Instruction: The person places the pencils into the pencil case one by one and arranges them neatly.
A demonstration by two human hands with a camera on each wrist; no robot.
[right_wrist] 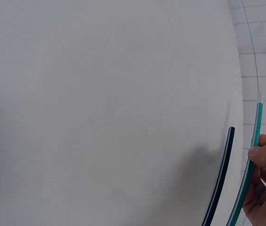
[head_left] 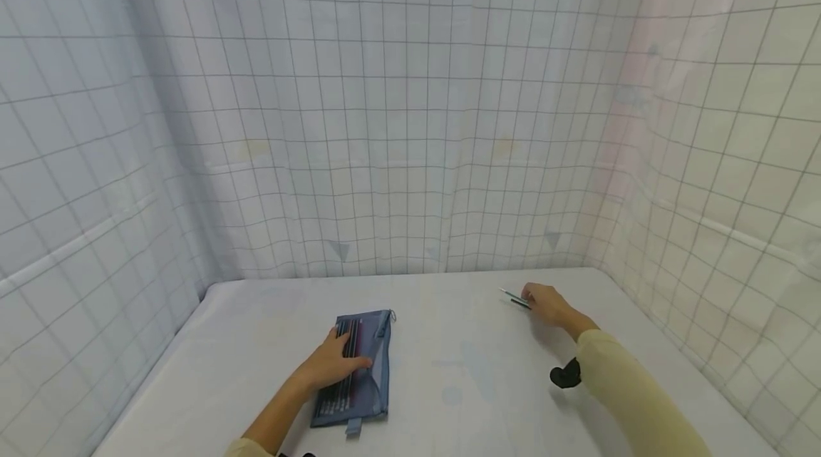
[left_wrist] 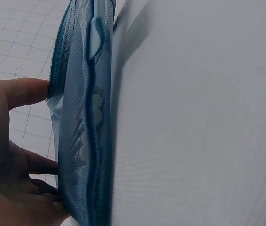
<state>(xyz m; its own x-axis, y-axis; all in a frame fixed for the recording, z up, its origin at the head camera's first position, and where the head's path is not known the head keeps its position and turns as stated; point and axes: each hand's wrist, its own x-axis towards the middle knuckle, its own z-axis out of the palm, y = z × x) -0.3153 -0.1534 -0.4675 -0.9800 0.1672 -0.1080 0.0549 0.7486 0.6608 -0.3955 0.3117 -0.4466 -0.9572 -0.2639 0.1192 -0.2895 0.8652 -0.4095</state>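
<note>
A blue mesh zip pencil case (head_left: pixel 374 336) lies on the table, several dark pencils (head_left: pixel 340 400) showing through its front. My left hand (head_left: pixel 329 364) rests on top of it, fingers and thumb spread across the mesh. In the left wrist view, the thumb touches the zip side of the case (left_wrist: pixel 74 127). Far to the right, my right hand (head_left: pixel 546 304) pinches a green pencil (right_wrist: pixel 260 117) with a whitish end, between thumb and fingers. Beside it on the table is a dark pencil (right_wrist: pixel 222 172), running nearly parallel to the green one.
The white-covered table (head_left: pixel 449 343) is bounded at the back and sides by hanging white gridded sheets (head_left: pixel 410 122). A black band or device (head_left: pixel 566 373) sits at the right sleeve. A fabric tab (head_left: pixel 353 427) sticks out from the case's near end.
</note>
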